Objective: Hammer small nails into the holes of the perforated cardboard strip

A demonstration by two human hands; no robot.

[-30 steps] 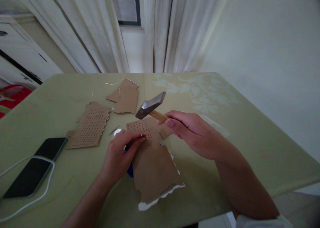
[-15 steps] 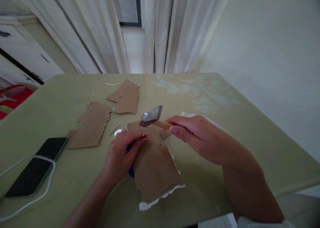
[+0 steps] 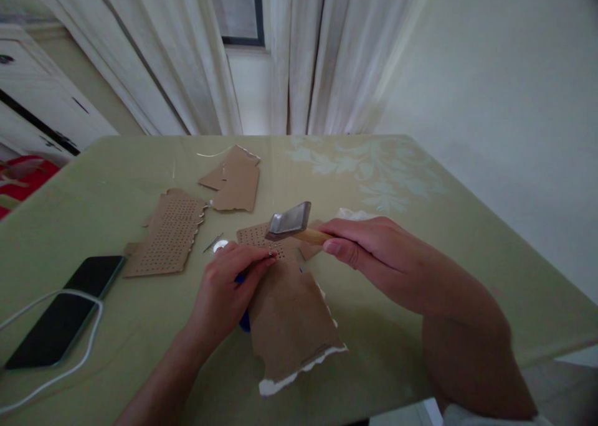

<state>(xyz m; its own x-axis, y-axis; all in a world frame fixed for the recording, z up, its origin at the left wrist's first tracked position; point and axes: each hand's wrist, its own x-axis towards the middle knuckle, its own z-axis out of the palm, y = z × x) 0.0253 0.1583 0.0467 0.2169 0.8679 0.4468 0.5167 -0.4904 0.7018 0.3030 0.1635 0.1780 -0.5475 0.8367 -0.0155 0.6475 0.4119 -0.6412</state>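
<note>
Between the thumb and forefinger of my left hand [image 3: 233,276] is a nail [image 3: 271,254], its small metal head showing at the fingertips. It stands over a torn cardboard piece [image 3: 294,323] whose far part has rows of punched holes. My right hand [image 3: 374,245] is closed round the wooden handle of a hammer [image 3: 290,220]. The hammer's metal head hangs just above and beyond the nail, apart from it. Something blue [image 3: 245,320] shows under the cardboard's left edge, mostly hidden.
Left of my hands lies another hole-punched cardboard piece [image 3: 166,236]; plain cardboard scraps [image 3: 238,186] lie farther back. Thin metal nails [image 3: 213,242] and a white round thing [image 3: 219,245] are near my left hand. A phone [image 3: 70,314] with a white cable [image 3: 96,326] lies at left.
My right hand and the hammer have shifted slightly right, the head moving a little away from the nail. My left hand stays nearly in place, still pinching the nail.
</note>
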